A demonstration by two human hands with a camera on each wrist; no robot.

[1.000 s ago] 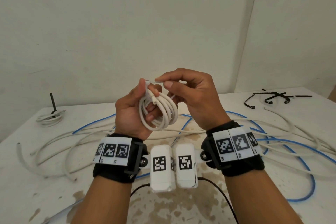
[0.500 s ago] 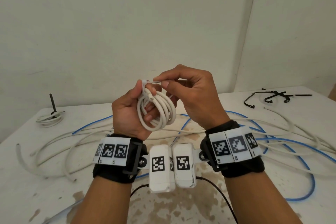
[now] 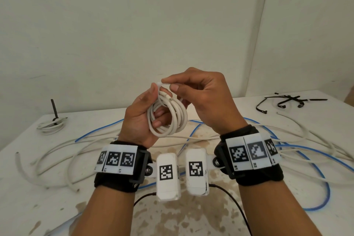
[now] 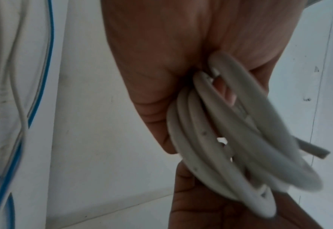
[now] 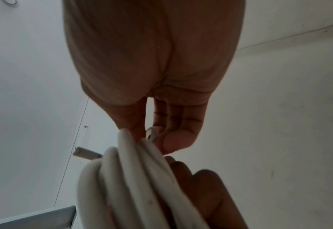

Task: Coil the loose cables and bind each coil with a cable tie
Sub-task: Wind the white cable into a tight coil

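- Both hands sit a touch higher than a second ago, and the right hand's pinch has slid up to the top of the coil; the cables on the table lie as they did.
- Table (image 3: 287, 216), white and stained, carries everything else; loose white cables (image 3: 57, 161) and a blue cable (image 3: 318, 170) sprawl across it below and behind the coil.
- Left hand (image 3: 138, 120) is curled round the white coil (image 3: 172, 119), fingers passing through its loops, holding it up above the table.
- Right hand (image 3: 203, 97), just right of the coil, pinches a thin white cable tie (image 3: 162, 83) between thumb and forefinger at the coil's top.
- Far left of the coil lies a finished bundle (image 3: 50, 125) with a black tie standing up from it.
- Far right of the coil lie spare black ties (image 3: 291, 100).
- A cut cable end (image 3: 168, 97) pokes out near the coil's top.
- Risk, as I judge it: the tie's tail looks small and slippery, so it may miss its head or slip from the pinch.
- If the left hand's grip eases while threading, the stiff loops could spring open and the coil come undone.
- The loose end may escape the tie if it is cinched beside it.
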